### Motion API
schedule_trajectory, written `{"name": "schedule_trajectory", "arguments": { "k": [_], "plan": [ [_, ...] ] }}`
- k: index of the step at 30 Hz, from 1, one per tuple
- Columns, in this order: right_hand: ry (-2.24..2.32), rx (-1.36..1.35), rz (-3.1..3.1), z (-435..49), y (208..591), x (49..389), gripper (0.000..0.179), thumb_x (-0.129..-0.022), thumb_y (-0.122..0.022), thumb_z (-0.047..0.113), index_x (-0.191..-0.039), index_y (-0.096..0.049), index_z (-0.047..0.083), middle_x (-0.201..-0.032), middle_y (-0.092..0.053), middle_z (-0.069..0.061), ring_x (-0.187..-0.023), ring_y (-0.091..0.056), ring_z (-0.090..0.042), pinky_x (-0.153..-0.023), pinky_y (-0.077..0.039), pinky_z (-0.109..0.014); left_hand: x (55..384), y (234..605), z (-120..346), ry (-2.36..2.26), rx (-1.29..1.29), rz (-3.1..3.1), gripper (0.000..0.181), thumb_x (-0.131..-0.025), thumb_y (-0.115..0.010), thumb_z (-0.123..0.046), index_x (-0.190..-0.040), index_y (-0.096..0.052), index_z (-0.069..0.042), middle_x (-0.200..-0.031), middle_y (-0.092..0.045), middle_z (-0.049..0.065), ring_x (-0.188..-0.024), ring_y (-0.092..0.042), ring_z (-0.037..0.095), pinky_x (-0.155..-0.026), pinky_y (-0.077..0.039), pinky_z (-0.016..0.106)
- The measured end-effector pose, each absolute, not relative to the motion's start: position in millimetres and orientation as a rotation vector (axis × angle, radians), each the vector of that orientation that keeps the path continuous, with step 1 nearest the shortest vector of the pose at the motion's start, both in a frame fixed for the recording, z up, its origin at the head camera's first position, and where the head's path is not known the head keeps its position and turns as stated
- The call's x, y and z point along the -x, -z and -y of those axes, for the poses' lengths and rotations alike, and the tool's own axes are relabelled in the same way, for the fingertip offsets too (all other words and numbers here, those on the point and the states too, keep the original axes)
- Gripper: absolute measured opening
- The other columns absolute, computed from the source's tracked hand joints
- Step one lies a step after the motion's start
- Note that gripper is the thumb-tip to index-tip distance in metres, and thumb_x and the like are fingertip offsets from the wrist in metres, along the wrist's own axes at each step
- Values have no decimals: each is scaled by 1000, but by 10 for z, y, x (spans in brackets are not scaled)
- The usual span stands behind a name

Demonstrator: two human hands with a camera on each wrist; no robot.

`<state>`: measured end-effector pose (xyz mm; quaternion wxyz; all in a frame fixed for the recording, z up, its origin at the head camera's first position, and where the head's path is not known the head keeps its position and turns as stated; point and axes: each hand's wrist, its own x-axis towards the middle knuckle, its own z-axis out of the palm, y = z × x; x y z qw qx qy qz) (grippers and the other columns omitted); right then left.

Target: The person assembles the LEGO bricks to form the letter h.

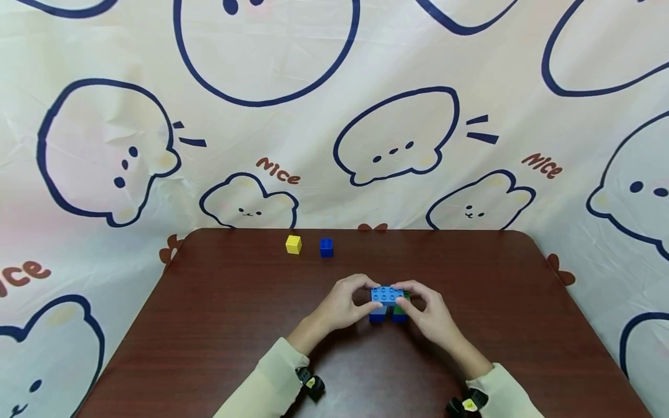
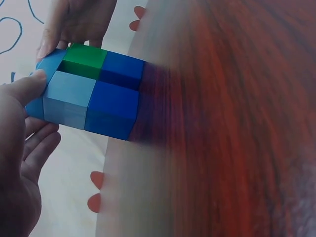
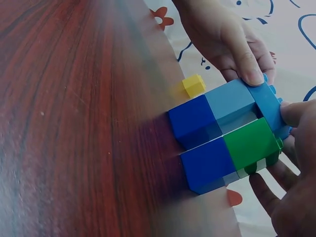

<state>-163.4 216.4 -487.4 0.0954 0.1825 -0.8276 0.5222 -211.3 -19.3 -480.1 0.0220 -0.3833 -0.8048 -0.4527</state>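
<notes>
A light-blue eight-stud brick (image 1: 387, 295) lies across the top of two short brick columns standing on the table. Pale blue (image 2: 69, 100) over dark blue (image 2: 112, 109) makes up the left column; green (image 3: 252, 147) over dark blue (image 3: 207, 166) makes up the right one. My left hand (image 1: 342, 303) pinches the left end of the light-blue brick between thumb and fingers. At its other end my right hand (image 1: 431, 310) pinches it the same way. Part of the green brick's top, with a stud, shows beyond the light-blue brick. Whether the bricks are fully pressed together I cannot tell.
Near the far edge of the brown table (image 1: 235, 307) sit a yellow block (image 1: 294, 244) and a small dark-blue brick (image 1: 326, 248), apart from each other. A cartoon-print cloth (image 1: 313, 133) hangs behind the table and along its sides.
</notes>
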Motion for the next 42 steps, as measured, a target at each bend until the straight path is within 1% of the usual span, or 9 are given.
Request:
{"name": "schedule_trajectory", "arguments": {
  "k": [4,9,15,21,24,29,31,38,42],
  "plan": [
    [-1532,-561,2422,-2143,4884,1628,25,-99,-67,7,-122,-69,13,-117,-71,-5,-95,-62,-12,-80,-54,-32,2123,4805,193,1388,1198,2479,29,-91,-79,-21,-115,-68,-9,-111,-70,2,-103,-64,12,-95,-55,39],
    [-1519,-511,2421,-2084,4808,1577,22,-97,-66,1,-119,-69,6,-112,-71,-10,-93,-62,-13,-80,-53,-32,2130,4807,191,1409,1185,2505,29,-91,-80,-22,-114,-68,-10,-111,-70,1,-103,-64,11,-95,-55,39],
    [-1540,-461,2455,-1994,4588,1464,23,-98,-65,2,-121,-66,1,-110,-69,-10,-92,-60,-12,-78,-54,-34,2114,4830,188,1403,1156,2545,29,-92,-79,-25,-115,-67,-12,-116,-70,1,-105,-64,11,-97,-55,37],
    [-1577,-456,2461,-1996,4575,1467,24,-98,-65,2,-122,-66,-3,-107,-69,-10,-90,-59,-12,-77,-53,-35,2109,4830,188,1396,1149,2550,29,-92,-79,-24,-115,-66,-11,-118,-70,2,-106,-64,12,-97,-54,39],
    [-1582,-446,2473,-2030,4660,1502,24,-99,-65,3,-122,-66,-2,-108,-69,-10,-91,-59,-14,-79,-53,-35,2105,4828,188,1399,1150,2547,30,-91,-79,-23,-115,-65,-11,-118,-70,2,-107,-64,13,-98,-54,41],
    [-1599,-451,2460,-2126,4902,1592,27,-100,-65,7,-127,-66,6,-113,-69,-5,-94,-60,-14,-83,-53,-34,2101,4835,184,1429,1141,2547,29,-91,-80,-22,-114,-64,-12,-119,-70,2,-107,-64,12,-97,-54,42],
    [-1623,-463,2449,-2150,4937,1606,28,-100,-65,8,-128,-66,7,-114,-69,-3,-95,-60,-14,-83,-53,-33,2100,4836,181,1439,1136,2549,29,-91,-80,-22,-114,-64,-13,-118,-69,1,-106,-64,11,-97,-54,42],
    [-1614,-489,2483,-2186,4951,1628,31,-98,-65,2,-130,-64,3,-114,-70,-9,-96,-63,-17,-84,-54,-33,2078,4848,180,1466,1115,2563,29,-91,-79,-22,-114,-63,-14,-118,-69,0,-105,-64,11,-97,-54,40],
    [-1613,-501,2509,-2169,4851,1593,33,-98,-65,2,-130,-63,0,-115,-70,-12,-96,-63,-16,-86,-55,-34,2081,4858,181,1478,1106,2568,30,-91,-80,-21,-114,-62,-14,-118,-68,0,-106,-64,11,-97,-54,39]
  ]
}}
